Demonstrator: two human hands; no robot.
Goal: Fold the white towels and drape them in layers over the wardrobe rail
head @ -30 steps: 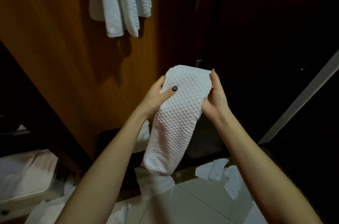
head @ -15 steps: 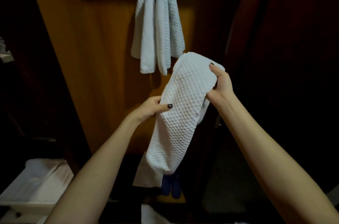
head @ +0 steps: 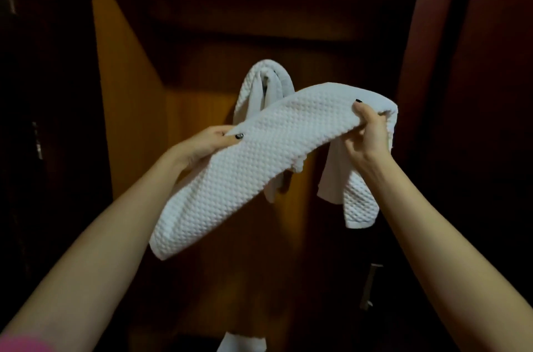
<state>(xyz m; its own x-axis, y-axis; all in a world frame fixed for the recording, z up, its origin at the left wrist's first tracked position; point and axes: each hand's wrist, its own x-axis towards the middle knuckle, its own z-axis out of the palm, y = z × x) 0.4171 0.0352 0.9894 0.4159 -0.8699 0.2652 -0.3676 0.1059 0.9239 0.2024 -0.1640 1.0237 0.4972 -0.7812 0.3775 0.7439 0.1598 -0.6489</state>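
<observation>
Towel raised level; both hands gripping ends.

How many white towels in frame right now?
3. One folded towel held between left hand and right hand; hanging towel draped behind it, inside the wardrobe; white cloth at the bottom edge, likely a towel. The hanging one may hide more layers.

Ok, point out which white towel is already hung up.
The far towel, draped in the wardrobe. The near towel is held by the left hand and right hand.
</observation>
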